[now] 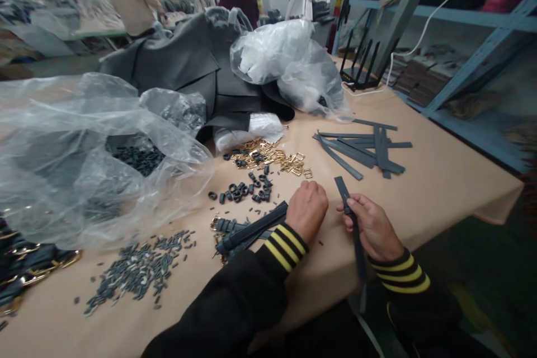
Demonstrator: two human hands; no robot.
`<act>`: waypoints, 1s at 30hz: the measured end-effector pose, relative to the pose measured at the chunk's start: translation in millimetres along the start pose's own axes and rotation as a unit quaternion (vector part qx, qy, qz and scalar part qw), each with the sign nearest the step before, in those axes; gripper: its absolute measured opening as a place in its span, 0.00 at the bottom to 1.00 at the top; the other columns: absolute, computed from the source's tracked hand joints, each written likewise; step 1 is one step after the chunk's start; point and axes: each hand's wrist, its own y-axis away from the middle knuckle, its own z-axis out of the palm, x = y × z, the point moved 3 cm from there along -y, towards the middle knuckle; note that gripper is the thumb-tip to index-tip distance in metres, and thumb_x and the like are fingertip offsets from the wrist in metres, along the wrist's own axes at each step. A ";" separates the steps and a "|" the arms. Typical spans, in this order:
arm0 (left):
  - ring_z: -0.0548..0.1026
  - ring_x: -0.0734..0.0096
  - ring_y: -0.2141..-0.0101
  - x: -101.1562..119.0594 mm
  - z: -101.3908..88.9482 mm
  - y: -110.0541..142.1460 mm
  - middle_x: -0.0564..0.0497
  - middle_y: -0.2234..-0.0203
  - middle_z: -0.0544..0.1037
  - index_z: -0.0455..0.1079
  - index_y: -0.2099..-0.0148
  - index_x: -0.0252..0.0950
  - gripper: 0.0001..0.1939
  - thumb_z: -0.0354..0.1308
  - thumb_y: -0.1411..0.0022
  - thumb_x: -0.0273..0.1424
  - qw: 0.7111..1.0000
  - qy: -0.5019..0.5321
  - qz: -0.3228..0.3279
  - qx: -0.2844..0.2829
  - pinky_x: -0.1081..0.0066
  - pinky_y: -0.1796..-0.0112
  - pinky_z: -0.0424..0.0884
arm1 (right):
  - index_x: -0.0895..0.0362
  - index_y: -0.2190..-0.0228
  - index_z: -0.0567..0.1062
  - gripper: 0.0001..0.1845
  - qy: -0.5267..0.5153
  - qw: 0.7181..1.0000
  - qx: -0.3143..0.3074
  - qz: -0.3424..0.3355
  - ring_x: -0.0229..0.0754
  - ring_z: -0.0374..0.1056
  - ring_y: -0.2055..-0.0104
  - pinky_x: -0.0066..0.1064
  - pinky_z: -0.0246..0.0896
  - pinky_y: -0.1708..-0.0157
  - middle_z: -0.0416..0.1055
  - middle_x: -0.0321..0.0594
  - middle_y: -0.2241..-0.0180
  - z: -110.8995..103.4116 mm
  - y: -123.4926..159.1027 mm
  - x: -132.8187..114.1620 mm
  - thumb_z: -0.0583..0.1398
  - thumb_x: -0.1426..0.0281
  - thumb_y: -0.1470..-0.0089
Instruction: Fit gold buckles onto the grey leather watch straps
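Note:
My right hand is closed round a long dark grey strap and holds it over the table's near edge. My left hand rests on the table as a fist, just left of the strap's upper end; whatever its fingers hold is hidden. Beside its wrist lies a bundle of straps with buckles. In front of it sit small black loops and a heap of gold buckles.
Loose grey straps lie at the right. Clear plastic bags, grey leather pieces and small dark bits cover the left and back of the tan table. Blue shelving stands right. Two people stand far behind.

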 end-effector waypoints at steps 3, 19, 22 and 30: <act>0.68 0.57 0.61 1.6 15.6 -18.4 0.37 0.67 0.71 0.69 0.65 0.26 0.12 0.43 0.43 0.16 1.000 -0.008 -0.011 -0.025 0.66 0.69 0.69 | 0.58 0.70 0.65 0.12 -0.005 1.000 -0.002 0.000 0.28 0.56 0.82 0.21 0.51 0.84 0.69 0.36 0.72 -4.1 -2.2 4.4 0.59 0.63 0.51; 0.68 0.75 0.79 -27.2 -37.8 38.4 0.54 0.83 0.70 0.71 0.71 0.32 0.13 0.47 0.42 0.32 0.943 0.307 -0.122 -0.043 0.76 0.77 0.61 | 0.59 0.63 0.68 0.16 0.033 0.990 -0.134 -0.010 0.25 0.50 0.86 0.19 0.43 0.90 0.67 0.34 0.74 34.3 17.0 5.7 0.60 0.63 0.53; 0.69 0.73 0.75 -30.0 -38.7 66.1 0.52 0.79 0.72 0.70 0.71 0.31 0.12 0.50 0.43 0.33 0.882 0.441 -0.161 -0.042 0.74 0.73 0.64 | 0.60 0.69 0.69 0.11 0.048 0.983 -0.177 -0.017 0.25 0.50 0.86 0.19 0.44 0.89 0.68 0.35 0.76 52.5 25.4 5.6 0.59 0.65 0.52; 0.68 0.76 0.73 -29.6 -38.3 111.8 0.50 0.72 0.73 0.67 0.62 0.32 0.08 0.54 0.44 0.31 0.770 0.611 -0.184 -0.013 0.75 0.71 0.66 | 0.60 0.73 0.68 0.08 -0.005 0.967 -0.256 0.005 0.25 0.49 0.86 0.20 0.41 0.87 0.65 0.32 0.79 75.2 42.4 8.3 0.58 0.67 0.50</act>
